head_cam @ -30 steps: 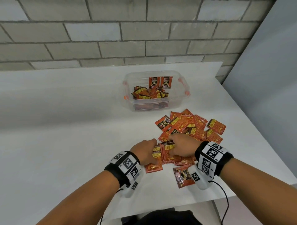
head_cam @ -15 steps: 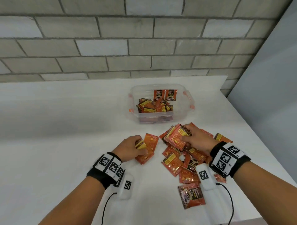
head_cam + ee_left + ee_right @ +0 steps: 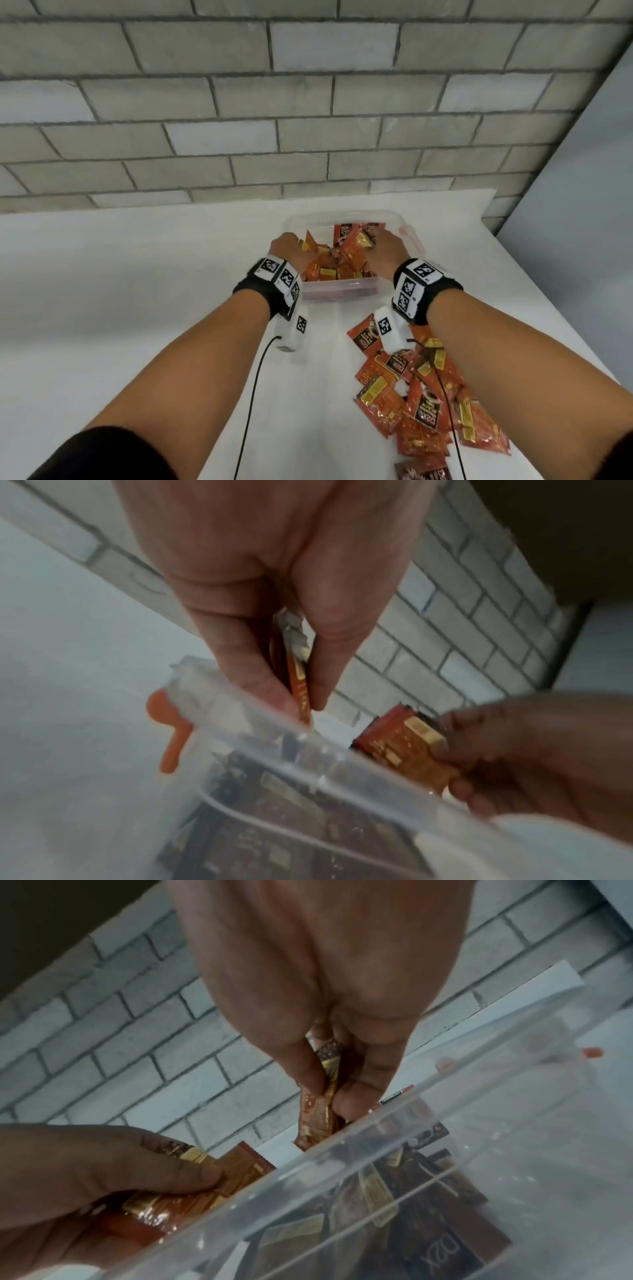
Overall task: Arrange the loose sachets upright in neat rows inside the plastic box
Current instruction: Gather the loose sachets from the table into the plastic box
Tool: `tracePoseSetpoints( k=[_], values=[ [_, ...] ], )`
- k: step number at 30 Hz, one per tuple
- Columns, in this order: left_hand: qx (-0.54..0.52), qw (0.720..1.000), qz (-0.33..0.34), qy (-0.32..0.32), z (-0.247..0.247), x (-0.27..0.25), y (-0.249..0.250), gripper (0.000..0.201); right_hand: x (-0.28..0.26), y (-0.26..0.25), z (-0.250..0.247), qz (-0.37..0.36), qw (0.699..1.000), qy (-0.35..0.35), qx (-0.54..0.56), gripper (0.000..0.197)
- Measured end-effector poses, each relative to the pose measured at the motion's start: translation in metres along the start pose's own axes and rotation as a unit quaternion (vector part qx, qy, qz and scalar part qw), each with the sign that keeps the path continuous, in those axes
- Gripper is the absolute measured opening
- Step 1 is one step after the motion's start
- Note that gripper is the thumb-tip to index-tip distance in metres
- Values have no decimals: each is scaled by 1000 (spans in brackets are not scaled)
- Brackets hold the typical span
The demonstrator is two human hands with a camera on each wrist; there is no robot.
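— What has changed in the last second?

— Both hands have left the loose heap and carried their loads to the clear plastic box (image 3: 342, 294), which stands near the far edge of the white tabletop (image 3: 137, 308), toward its right corner. A second ago they were down in the pile at the near edge.

— Are they holding anything?

— Yes. The left hand (image 3: 290, 251) pinches a thin bunch of orange coffee sachets (image 3: 298, 680) edge-on between thumb and fingers, just over the box's rim. The right hand (image 3: 383, 251) clamps its own sachet bunch (image 3: 318, 1112) the same way, its lower end at the rim.

— How many in each?

— Hard to count; the wrist views are blurred, so it looks like a few apiece.

— And the contents of the box?

— A couple of sachets stand upright against the far wall (image 3: 344, 233); the rest inside lie tumbled at angles.

— So where does that leave the job?

— Partway at best. A large pile of loose sachets (image 3: 421, 404) lies on the tabletop near its right edge, on the near side of the box, under the right forearm. I judge that the bunches need setting down on end beside the standing ones, and the jumble inside straightened.
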State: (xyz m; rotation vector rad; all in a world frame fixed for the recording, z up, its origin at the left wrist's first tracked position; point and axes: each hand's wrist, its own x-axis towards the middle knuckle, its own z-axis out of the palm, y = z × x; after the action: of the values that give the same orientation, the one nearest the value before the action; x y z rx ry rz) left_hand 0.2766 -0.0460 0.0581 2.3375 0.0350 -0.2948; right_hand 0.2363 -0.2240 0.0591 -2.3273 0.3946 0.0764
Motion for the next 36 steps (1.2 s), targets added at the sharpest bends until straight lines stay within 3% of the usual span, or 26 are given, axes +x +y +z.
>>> tracePoseSetpoints(
  k=[5, 7, 9, 12, 20, 23, 26, 28, 31, 36],
  values=[
    [134, 991, 13, -14, 14, 18, 4, 33, 24, -1, 9, 13, 999, -27, -25, 51],
    [155, 988, 18, -14, 19, 21, 4, 33, 29, 1, 11, 11, 999, -36, -22, 45],
    [159, 987, 29, -23, 25, 22, 1, 47, 30, 3, 10, -1, 998, -37, -43, 41],
    [140, 988, 60, -34, 31, 21, -4, 59, 24, 9, 4, -21, 997, -40, -64, 48],
    [100, 982, 162, -19, 18, -13, -1, 38, -32, 32, -31, -94, 996, -13, -4, 33],
    [88, 974, 208, -3, 12, -49, 2, 29, -66, 56, -44, -94, 995, -5, 22, 27],
    [140, 956, 256, 18, 26, -82, -5, 21, -91, 88, -51, -71, 997, -26, 21, 21],
    [162, 953, 258, -7, 42, -100, -9, 18, -104, 105, -51, -45, 998, -45, -4, 18],
    [179, 947, 250, -96, 67, -117, -10, 15, -115, 124, -47, -15, 994, -68, -85, 27],
    [231, 915, 262, -202, 102, -131, -14, 24, -129, 138, -40, -26, 983, -83, -163, 41]
  ],
)
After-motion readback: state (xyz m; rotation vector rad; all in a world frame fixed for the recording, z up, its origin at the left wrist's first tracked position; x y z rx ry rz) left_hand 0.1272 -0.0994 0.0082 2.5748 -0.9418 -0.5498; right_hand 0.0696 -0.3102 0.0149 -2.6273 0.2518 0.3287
